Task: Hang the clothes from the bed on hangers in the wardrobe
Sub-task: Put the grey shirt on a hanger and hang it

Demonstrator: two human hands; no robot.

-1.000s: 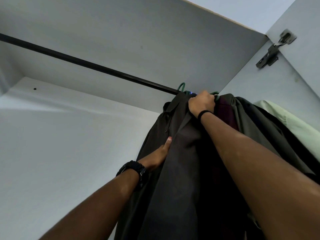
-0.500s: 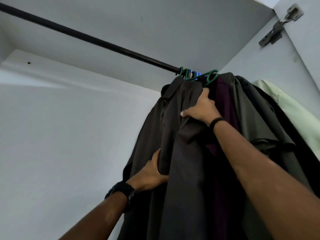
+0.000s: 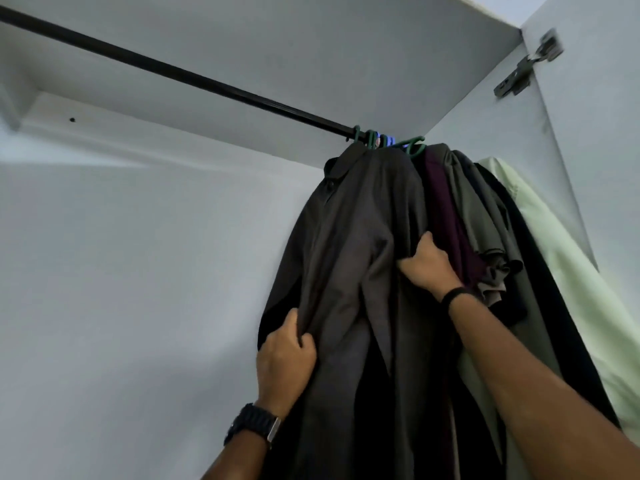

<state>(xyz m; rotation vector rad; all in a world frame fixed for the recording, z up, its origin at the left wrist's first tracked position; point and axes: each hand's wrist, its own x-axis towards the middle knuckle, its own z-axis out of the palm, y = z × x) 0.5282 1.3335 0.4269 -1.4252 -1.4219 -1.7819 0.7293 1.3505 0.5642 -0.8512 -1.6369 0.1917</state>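
Up under the rail point(image 3: 194, 76), your left hand point(image 3: 284, 358) and right hand point(image 3: 429, 263) both pinch folds of the grey shirt point(image 3: 356, 237), fingers curled tight.

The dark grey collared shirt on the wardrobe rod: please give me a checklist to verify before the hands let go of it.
1. Dark grey collared shirt hangs at the black metal rod: ok.
2. Its own hook fully over the rod: cannot tell; the green plastic hanger hooks crowd together.
3. Left hand grips the shirt's left edge: ok.
4. Right hand holds the fabric at the right side: ok.
5. Fabric lies smooth: not ok, folds run between the hands.
6. Dark purple shirt beside it stays on the rod: ok.
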